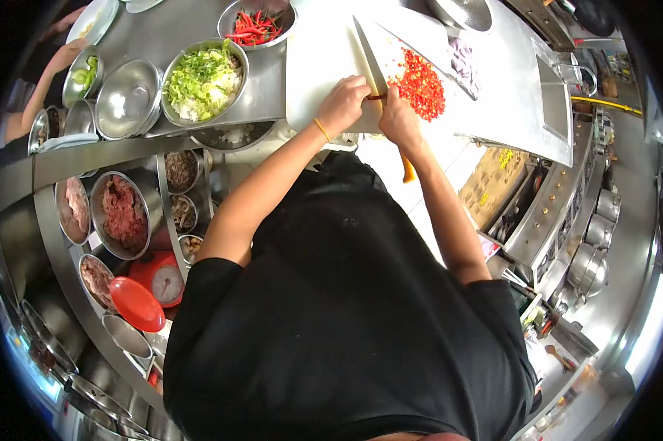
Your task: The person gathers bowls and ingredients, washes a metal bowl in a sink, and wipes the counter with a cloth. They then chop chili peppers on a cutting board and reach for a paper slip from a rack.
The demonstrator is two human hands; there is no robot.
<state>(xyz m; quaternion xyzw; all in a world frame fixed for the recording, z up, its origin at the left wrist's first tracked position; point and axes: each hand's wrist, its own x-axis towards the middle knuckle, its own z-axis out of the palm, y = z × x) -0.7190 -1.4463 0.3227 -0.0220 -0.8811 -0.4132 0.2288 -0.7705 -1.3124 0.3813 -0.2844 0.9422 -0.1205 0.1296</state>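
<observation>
Chilli (376,96) slender, dark red

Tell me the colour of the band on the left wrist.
Yellow; the wrist band shows best in the head view.

Single view, head-worn. Camera is sitting high on the near side of the cutting board (320,62), looking forward and steeply down onto it at close range. Fisheye lens is bending the frame edges; the black shirt (346,316) is filling the frame below the board.
</observation>
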